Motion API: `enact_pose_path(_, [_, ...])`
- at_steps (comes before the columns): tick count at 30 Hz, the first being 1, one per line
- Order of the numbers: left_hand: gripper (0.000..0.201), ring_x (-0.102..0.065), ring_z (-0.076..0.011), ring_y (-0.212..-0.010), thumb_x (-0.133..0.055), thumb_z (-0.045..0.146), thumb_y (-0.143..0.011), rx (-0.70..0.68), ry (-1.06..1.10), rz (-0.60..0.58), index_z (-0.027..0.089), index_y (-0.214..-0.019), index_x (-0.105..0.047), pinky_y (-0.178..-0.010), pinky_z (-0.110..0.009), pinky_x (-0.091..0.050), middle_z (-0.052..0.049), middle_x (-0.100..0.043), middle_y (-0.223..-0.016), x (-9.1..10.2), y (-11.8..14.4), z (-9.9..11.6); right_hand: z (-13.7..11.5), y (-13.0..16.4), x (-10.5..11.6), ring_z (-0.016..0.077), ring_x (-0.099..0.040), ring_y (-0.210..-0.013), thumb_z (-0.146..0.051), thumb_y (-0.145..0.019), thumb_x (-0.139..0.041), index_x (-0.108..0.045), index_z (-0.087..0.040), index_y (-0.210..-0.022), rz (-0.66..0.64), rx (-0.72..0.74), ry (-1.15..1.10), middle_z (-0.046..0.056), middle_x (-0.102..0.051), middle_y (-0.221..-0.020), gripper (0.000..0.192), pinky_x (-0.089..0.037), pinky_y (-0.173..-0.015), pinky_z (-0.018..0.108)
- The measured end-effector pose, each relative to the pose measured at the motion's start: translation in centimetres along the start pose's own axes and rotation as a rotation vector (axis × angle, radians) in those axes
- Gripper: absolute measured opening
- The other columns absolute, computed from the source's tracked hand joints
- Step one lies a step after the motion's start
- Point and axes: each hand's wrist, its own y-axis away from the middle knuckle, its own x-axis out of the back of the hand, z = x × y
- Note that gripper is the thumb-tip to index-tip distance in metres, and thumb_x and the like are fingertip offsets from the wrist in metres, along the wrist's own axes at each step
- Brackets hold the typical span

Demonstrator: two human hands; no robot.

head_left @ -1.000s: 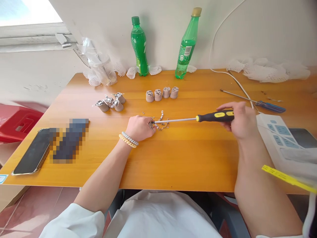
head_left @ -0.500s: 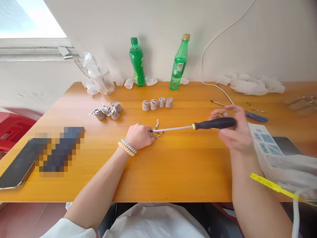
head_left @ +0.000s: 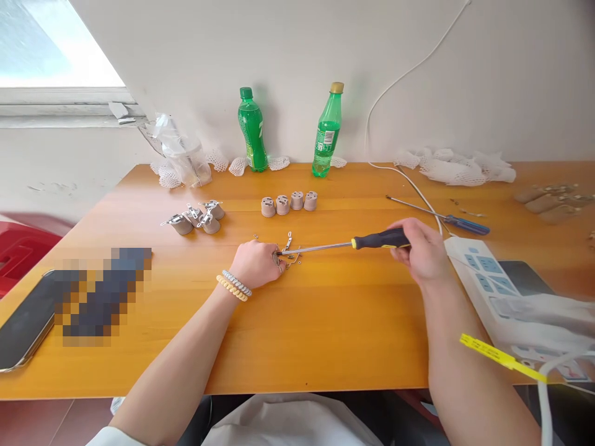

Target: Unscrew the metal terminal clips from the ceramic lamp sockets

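Observation:
My right hand (head_left: 421, 251) is closed around the black and yellow handle of a screwdriver (head_left: 320, 249), whose shaft runs left, nearly level. Its tip meets a small part with metal on it (head_left: 276, 257), pinched in my closed left hand (head_left: 257, 263); most of that part is hidden by the fingers. Just beyond these fingers lie loose metal strips (head_left: 289, 240) and tiny screws. Farther back, several beige lamp holders (head_left: 282, 205) stand in a row. To the left, a cluster of similar lamp holders (head_left: 181, 225) has metal brackets on top.
Two green bottles (head_left: 253, 133) stand by the wall among white foam nets (head_left: 453, 168). A blue screwdriver (head_left: 467, 225) and a white power strip (head_left: 481, 272) lie on the right, near more lamp holders (head_left: 542, 193). A phone (head_left: 28, 328) lies at left.
My right hand's fingers, spread around the screwdriver handle before, have closed on it. The left hand keeps its hold at the tip. The whole view has shifted slightly.

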Motion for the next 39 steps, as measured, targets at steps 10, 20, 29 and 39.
enact_pose_path(10, [0.026,-0.064,-0.0254,-0.062,-0.054,0.044,-0.073,-0.02,-0.02,-0.027,0.022,-0.072,-0.069,-0.053,-0.032,-0.04,-0.007,-0.066,-0.06,0.16,0.01,0.1,0.15,-0.25,-0.21,0.0105,-0.049,-0.044,-0.042,-0.065,-0.075,-0.066,-0.022,-0.086,-0.019,0.055,-0.082,-0.003,-0.058,-0.059,0.03,-0.041,-0.042,0.024])
enact_pose_path(20, [0.029,-0.064,-0.0247,-0.066,-0.055,0.045,-0.073,-0.007,0.01,0.015,0.023,-0.082,-0.072,-0.058,-0.032,-0.043,-0.006,-0.067,-0.061,-0.12,0.01,-0.44,0.46,-0.33,0.05,0.0145,-0.061,-0.062,-0.041,-0.059,-0.078,-0.067,-0.025,-0.102,-0.088,0.076,-0.041,0.001,-0.067,-0.081,0.047,-0.047,-0.051,0.025])
enact_pose_path(29, [0.033,-0.065,-0.0267,-0.07,-0.055,0.045,-0.073,0.001,-0.014,-0.041,0.022,-0.088,-0.073,-0.059,-0.033,-0.044,-0.006,-0.068,-0.065,0.31,0.03,-0.67,0.39,-0.13,0.07,0.0139,-0.056,-0.053,-0.039,-0.06,-0.08,-0.063,-0.028,-0.1,-0.133,0.03,-0.063,-0.001,-0.063,-0.069,0.044,-0.045,-0.048,0.027])
enact_pose_path(39, [0.037,-0.066,-0.0267,-0.072,-0.059,0.047,-0.071,0.027,0.018,-0.042,0.024,-0.095,-0.074,-0.063,-0.034,-0.045,-0.006,-0.07,-0.067,0.48,0.15,-0.65,0.2,-0.03,-0.15,0.0158,-0.061,-0.06,-0.034,-0.056,-0.081,-0.059,-0.029,-0.112,-0.16,-0.001,-0.09,0.0,-0.067,-0.08,0.06,-0.045,-0.047,0.026])
